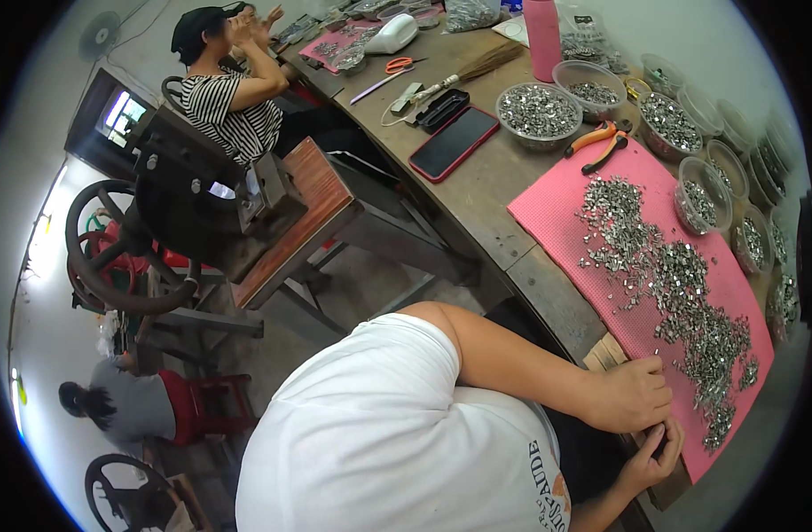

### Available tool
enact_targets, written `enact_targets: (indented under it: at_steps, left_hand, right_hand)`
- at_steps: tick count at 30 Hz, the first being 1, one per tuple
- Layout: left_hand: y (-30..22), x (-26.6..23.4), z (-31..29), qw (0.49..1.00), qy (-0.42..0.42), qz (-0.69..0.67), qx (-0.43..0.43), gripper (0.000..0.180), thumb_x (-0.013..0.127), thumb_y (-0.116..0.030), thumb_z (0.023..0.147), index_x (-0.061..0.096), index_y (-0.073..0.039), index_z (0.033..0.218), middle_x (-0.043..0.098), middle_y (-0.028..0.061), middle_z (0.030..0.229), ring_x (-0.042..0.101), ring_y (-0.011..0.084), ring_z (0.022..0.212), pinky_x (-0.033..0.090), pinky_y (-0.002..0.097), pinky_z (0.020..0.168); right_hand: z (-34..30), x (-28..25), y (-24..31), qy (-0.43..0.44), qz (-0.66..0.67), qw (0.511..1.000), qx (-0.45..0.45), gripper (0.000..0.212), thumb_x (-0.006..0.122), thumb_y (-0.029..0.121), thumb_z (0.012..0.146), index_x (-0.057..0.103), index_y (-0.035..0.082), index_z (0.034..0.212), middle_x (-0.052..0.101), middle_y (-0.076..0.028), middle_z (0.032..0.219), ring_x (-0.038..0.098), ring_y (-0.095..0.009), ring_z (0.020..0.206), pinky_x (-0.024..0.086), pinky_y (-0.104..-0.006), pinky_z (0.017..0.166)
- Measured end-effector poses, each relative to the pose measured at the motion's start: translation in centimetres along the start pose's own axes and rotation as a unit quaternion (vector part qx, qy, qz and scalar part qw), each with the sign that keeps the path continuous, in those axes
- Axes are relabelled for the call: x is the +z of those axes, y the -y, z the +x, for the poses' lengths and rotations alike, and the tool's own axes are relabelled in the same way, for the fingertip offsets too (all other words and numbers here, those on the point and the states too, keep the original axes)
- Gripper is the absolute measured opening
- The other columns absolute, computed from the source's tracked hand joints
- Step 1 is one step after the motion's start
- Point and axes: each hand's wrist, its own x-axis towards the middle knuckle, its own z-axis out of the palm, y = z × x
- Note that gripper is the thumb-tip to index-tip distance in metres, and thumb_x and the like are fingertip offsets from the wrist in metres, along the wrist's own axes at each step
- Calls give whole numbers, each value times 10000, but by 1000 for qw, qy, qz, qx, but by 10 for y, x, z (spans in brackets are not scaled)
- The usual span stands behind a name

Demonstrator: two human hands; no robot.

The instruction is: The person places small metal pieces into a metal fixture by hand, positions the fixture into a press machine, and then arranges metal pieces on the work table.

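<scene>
Both curled, my left grip [632,396] and right grip [654,458] meet beside metal pieces [700,332] on the pink mat [552,211]; I can't tell if they hold any; a careless bump could scatter the heap

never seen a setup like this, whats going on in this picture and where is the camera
There's no robot here: someone in a white shirt works bare-handed. This single view comes from a wide fisheye camera worn on their head, looking down, so straight edges bend. Their left hand and right hand are close together at the edge of a pink mat; what they hold is too hidden to tell. Small shiny pieces lie across the mat, while a phone rests on the workbench.
</scene>
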Motion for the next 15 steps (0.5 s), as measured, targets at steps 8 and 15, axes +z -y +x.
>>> enact_targets:
  at_steps: [8,15]
  left_hand:
    - [0,-1,1,1000,1,14,9,139,596,-225,764,579,-88,750,535,31,752,557,206,705,415,374,730]
    - [-1,-4,-3,1000,-1,-3,-15,131,620,-213,750,584,-90,776,548,39,765,566,207,710,424,370,720]
  right_hand:
    - [-2,-1,-7,-15,-8,1000,8,166,569,7,994,658,-91,1094,667,-163,1054,633,-282,972,510,-378,857]
    - [0,4,5,-14,9,1000,10,159,566,1,969,655,-103,1051,671,-184,1022,651,-316,953,517,-411,868]
